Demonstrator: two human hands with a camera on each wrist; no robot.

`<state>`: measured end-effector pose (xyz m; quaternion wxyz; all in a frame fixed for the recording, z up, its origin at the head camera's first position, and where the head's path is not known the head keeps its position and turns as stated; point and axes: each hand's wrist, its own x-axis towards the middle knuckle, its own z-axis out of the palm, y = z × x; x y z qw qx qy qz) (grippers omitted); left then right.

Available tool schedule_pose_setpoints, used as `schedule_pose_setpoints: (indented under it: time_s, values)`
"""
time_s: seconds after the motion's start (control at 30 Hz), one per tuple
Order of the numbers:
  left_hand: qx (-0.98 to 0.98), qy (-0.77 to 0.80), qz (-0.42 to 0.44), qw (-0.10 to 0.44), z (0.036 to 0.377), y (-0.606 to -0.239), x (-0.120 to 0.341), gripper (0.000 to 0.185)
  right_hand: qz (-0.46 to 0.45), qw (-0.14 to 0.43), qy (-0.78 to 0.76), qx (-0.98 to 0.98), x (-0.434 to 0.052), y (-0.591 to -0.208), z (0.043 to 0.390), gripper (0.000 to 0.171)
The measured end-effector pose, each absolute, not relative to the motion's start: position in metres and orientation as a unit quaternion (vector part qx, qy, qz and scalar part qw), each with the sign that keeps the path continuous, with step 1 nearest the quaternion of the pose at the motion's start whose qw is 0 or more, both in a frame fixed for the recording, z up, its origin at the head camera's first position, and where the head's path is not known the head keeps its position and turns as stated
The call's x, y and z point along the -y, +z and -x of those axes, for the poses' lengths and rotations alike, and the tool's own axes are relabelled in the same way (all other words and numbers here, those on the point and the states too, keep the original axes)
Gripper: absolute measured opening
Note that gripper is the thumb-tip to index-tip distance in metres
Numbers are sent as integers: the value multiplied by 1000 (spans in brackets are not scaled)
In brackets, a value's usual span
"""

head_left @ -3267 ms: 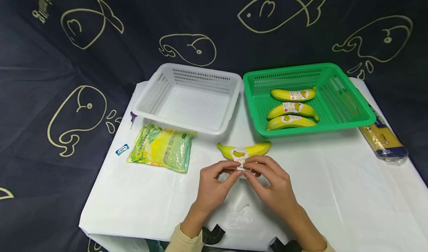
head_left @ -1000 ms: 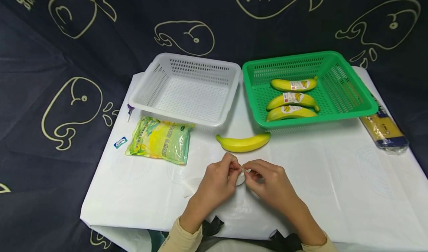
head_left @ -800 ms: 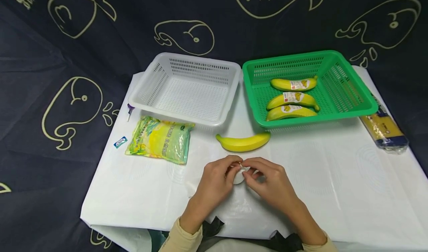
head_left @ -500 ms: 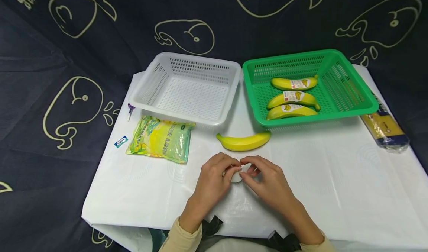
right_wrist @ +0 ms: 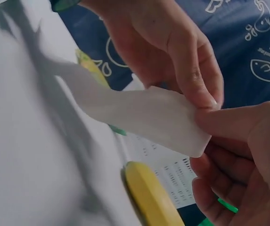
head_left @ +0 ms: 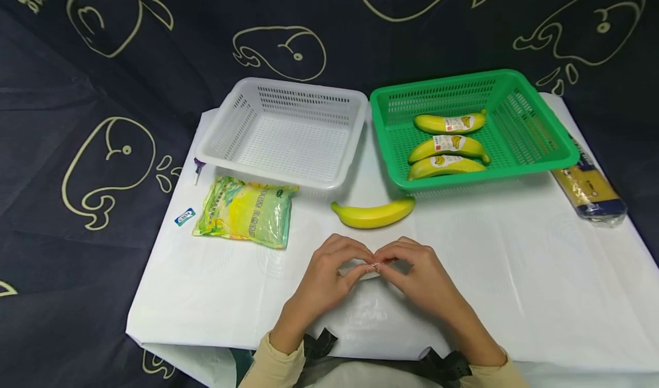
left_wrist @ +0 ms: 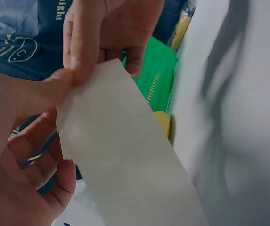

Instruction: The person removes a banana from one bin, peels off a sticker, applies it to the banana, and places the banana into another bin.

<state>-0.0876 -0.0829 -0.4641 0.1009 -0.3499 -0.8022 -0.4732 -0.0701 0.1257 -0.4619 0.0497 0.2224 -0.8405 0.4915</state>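
Both forearms reached in from 6 o'clock, meeting low over the white table [head_left: 515, 273]. The left hand [head_left: 329, 270] and right hand [head_left: 417, 270] had fingertips curled together, pinching one pale label strip [left_wrist: 125, 160] (blank side showing) between them. An unlabelled banana [head_left: 373, 214] lay just beyond at 12 o'clock.

The paper strip [left_wrist: 125, 160] pinched between both hands looks thin, matt and smooth. The white basket [head_left: 288, 136] and green basket [head_left: 535, 142] are perforated plastic. The snack bag [head_left: 244, 210] is glossy film; the table cover [head_left: 515, 273] shows a faint sheen.
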Motion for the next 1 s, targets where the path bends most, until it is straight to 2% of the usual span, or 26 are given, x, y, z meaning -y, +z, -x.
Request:
schedule_pose_setpoints:
  time_s: [0.27, 0.5, 0.67, 1.0]
  values:
    - [740, -554, 370, 91, 87, -464, 79, 11, -258, 71, 499, 824, -126, -456, 69, 4]
    - [725, -558, 387, 117, 85, -465, 76, 13, -282, 108, 503, 810, -126, -453, 69, 23]
    - [727, -558, 381, 119, 83, -465, 76, 12, -285, 118, 502, 808, -125, -451, 69, 25]
    - [722, -585, 351, 118, 83, -458, 76, 14, -270, 65, 480, 832, -125, -445, 67, 3]
